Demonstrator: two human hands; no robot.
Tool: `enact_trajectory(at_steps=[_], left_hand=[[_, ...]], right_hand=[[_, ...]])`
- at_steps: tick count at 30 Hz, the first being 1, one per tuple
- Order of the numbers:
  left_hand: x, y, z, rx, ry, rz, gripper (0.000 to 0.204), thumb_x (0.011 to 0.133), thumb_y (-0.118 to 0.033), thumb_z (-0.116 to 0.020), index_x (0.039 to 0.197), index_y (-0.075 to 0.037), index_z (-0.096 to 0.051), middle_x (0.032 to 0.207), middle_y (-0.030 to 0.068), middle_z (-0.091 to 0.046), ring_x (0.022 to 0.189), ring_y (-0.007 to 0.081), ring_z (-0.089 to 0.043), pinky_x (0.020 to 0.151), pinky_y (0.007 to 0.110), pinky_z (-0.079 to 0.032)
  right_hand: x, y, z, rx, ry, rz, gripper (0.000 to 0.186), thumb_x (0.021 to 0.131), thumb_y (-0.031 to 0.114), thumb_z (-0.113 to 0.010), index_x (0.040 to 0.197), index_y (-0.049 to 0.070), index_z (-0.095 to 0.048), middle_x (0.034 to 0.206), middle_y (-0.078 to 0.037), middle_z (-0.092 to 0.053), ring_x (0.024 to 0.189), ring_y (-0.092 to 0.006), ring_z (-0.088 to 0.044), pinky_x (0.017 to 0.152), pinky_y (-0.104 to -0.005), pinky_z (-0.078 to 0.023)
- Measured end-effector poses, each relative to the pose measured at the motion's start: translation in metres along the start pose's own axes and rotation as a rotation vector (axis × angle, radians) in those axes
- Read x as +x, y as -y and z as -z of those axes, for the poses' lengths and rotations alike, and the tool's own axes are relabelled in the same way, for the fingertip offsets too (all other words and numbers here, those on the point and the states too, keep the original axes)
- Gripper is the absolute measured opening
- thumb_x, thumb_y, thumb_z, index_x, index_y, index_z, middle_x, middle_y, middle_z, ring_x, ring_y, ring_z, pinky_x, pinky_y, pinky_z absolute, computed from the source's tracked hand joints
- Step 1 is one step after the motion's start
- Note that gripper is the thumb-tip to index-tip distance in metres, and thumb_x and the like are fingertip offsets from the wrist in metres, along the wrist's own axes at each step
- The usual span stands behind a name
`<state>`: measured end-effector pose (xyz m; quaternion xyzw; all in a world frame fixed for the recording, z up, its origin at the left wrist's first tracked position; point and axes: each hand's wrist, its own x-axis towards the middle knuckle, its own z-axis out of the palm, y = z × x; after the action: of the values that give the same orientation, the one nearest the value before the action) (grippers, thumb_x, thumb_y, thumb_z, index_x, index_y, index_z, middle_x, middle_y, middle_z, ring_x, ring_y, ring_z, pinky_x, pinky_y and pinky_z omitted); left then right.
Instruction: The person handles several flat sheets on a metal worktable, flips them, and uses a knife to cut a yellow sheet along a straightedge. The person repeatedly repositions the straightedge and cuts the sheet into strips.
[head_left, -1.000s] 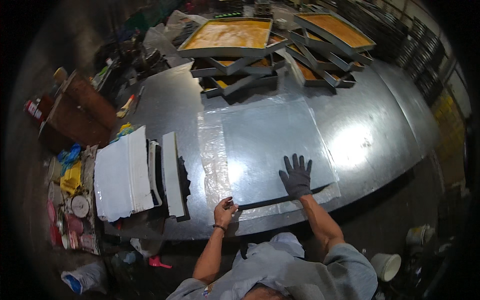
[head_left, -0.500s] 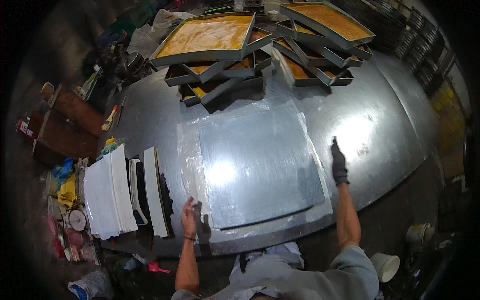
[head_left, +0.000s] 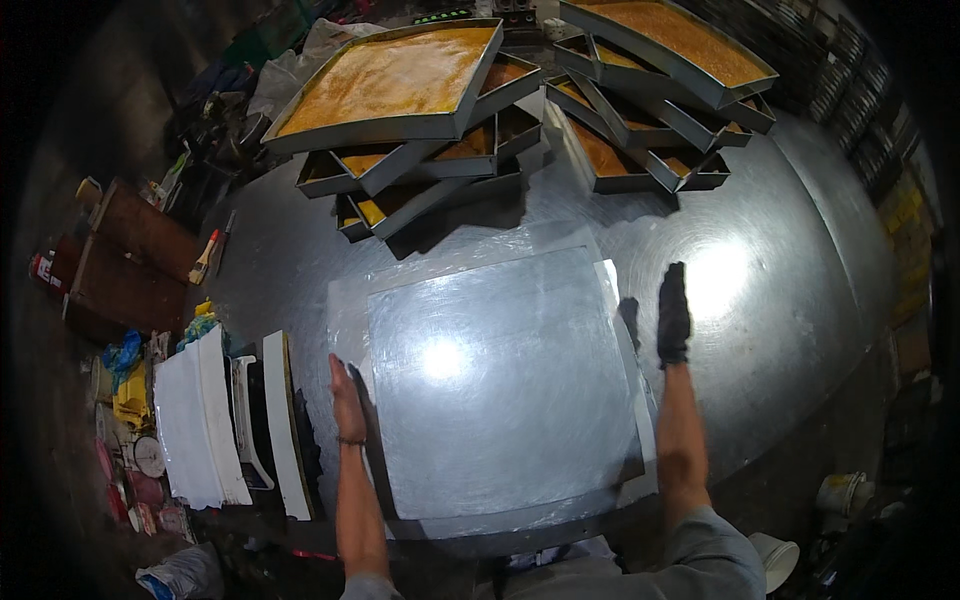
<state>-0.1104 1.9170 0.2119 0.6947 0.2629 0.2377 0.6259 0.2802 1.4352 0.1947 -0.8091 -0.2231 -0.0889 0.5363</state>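
A flat square metal sheet [head_left: 500, 390] lies before me on the metal table, over clear plastic film [head_left: 350, 305] and a white sheet whose edge [head_left: 632, 370] shows along its right side. My bare left hand [head_left: 347, 405], a thin band at the wrist, is held on edge just left of the metal sheet. Its fingers are stretched out and it holds nothing. On the other side, my right hand [head_left: 675, 315] wears a dark glove. Its fingers point straight away from me, also with nothing in them. Whether either hand touches the table I cannot tell.
Two stacks of metal trays [head_left: 385, 85] [head_left: 670, 50] filled with golden-brown slabs stand at the far side. A brush [head_left: 205, 258] lies at the table's left. Nearer are a white sheet-like piece [head_left: 203, 420] and a long pale strip [head_left: 288, 425]. A white bucket [head_left: 775, 560] stands low right.
My left hand has moved away to the left and straightened beside the metal sheet. My right hand has turned to show more of its width. The whole view has shifted slightly.
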Motion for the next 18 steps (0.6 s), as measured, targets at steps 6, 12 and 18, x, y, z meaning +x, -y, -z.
enact_trajectory(at_steps=[6, 12, 18], left_hand=[[-0.016, -0.025, -0.009, 0.019, 0.098, 0.126, 0.113, 0.089, -0.087, -0.023, 0.164, -0.004, -0.007, 0.172, 0.0130, -0.002, 0.159, 0.0294, 0.001, 0.128, 0.044, 0.001], [-0.078, -0.035, 0.019, -0.023, 0.021, 0.007, 0.122, 0.084, -0.091, -0.036, 0.164, -0.003, -0.007, 0.171, 0.0174, -0.003, 0.158, 0.0311, -0.004, 0.128, 0.048, -0.003], [-0.106, -0.017, -0.026, -0.048, 0.151, 0.146, 0.113, 0.091, -0.082, -0.040, 0.162, 0.002, -0.013, 0.169, 0.0156, -0.018, 0.146, 0.0252, -0.019, 0.121, 0.040, -0.013]], right_hand=[[-0.006, 0.033, -0.028, 0.893, 0.287, -0.191, 0.058, 0.113, 0.029, -0.031, 0.164, 0.007, -0.014, 0.169, -0.013, -0.022, 0.156, -0.0213, -0.022, 0.129, -0.0364, -0.015], [-0.073, 0.116, 0.026, 0.602, 0.065, -0.479, 0.062, 0.112, 0.028, -0.033, 0.164, 0.004, -0.010, 0.170, -0.014, -0.017, 0.157, -0.0247, -0.018, 0.127, -0.0396, -0.022], [-0.113, 0.078, 0.008, 0.417, 0.399, -0.278, 0.074, 0.109, 0.039, -0.039, 0.164, 0.005, -0.003, 0.171, -0.016, -0.013, 0.158, -0.0253, -0.013, 0.127, -0.0401, -0.010]])
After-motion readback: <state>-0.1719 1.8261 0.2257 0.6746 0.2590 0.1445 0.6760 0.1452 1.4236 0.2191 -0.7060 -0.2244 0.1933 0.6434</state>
